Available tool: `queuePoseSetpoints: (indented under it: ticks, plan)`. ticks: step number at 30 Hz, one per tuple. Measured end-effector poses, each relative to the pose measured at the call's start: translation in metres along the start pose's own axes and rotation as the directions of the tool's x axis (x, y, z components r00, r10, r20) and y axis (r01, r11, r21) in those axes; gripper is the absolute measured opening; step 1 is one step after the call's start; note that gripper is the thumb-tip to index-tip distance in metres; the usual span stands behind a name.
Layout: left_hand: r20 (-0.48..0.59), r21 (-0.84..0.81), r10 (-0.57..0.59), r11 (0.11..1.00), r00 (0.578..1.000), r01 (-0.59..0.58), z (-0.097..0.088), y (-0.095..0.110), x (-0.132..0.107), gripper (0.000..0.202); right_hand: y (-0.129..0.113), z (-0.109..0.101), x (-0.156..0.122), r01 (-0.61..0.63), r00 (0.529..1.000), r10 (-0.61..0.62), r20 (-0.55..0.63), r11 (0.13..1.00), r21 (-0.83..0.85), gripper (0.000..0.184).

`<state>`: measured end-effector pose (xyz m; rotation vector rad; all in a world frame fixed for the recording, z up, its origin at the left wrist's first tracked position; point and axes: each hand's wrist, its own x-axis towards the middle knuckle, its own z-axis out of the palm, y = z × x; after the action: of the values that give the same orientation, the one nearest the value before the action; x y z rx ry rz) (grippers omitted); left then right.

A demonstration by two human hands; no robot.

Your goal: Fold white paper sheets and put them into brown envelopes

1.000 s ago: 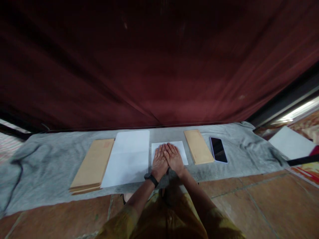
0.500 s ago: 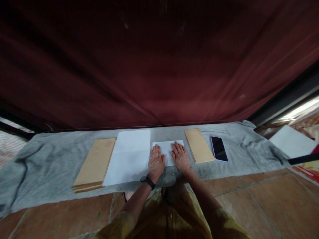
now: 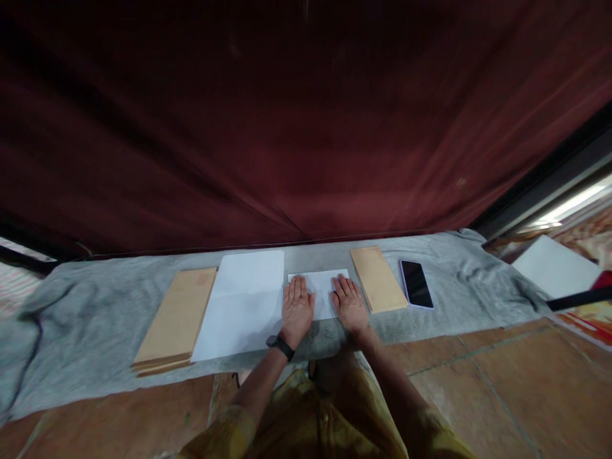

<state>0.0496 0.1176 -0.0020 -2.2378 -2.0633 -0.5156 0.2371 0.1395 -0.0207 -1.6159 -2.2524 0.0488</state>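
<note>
A small white folded sheet of paper (image 3: 323, 294) lies on the grey cloth in front of me. My left hand (image 3: 297, 306) rests flat on its left side, palm down, with a dark watch (image 3: 281, 346) on the wrist. On the paper's right side lies my right hand (image 3: 350, 303), fingers stretched out and slightly spread. To the left are larger white sheets of paper (image 3: 243, 299), with a stack of brown envelopes (image 3: 176, 312) beyond them. Right of my hands there is another brown envelope (image 3: 378, 279), possibly more than one.
A phone (image 3: 416, 284) with a pale purple edge lies right of the envelope. Grey cloth (image 3: 90, 319) covers the narrow surface. Behind it hangs a dark red curtain (image 3: 306, 159). Tiled floor (image 3: 468, 382) shows at the near side; a white object (image 3: 554, 268) stands far right.
My right hand has slid slightly outward and down along the paper, widening the gap between my hands. The left hand stays flat on the paper. The whole view has shifted a little.
</note>
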Motion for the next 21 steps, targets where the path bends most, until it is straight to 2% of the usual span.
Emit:
queuePoseSetpoints:
  ticks: [4,9,13,17,21]
  plan:
    - [0.049,0.022,0.067,0.997,0.997,-0.068,0.000,0.000,0.004,0.058,-0.001,-0.001,0.000,-0.005,1.000,0.005,-0.011,1.000,-0.002,0.050]
    - [0.094,0.025,0.162,0.986,0.982,-0.165,0.002,0.016,-0.004,0.056,-0.002,-0.001,-0.001,-0.010,1.000,0.010,-0.025,1.000,-0.001,0.050]
    - [0.118,0.018,0.162,0.986,0.980,-0.166,0.006,0.023,-0.003,0.054,-0.002,-0.001,-0.001,-0.011,0.999,0.011,-0.032,1.000,0.007,0.050]
    - [0.087,0.028,0.125,0.991,0.988,-0.128,0.008,0.014,-0.007,0.054,-0.003,-0.001,0.000,-0.015,0.999,0.015,-0.042,1.000,0.018,0.050]
    - [0.029,0.017,0.102,0.995,0.994,-0.103,0.007,0.000,-0.021,0.056,-0.006,0.000,-0.001,-0.043,0.997,0.044,-0.062,0.999,0.018,0.049]
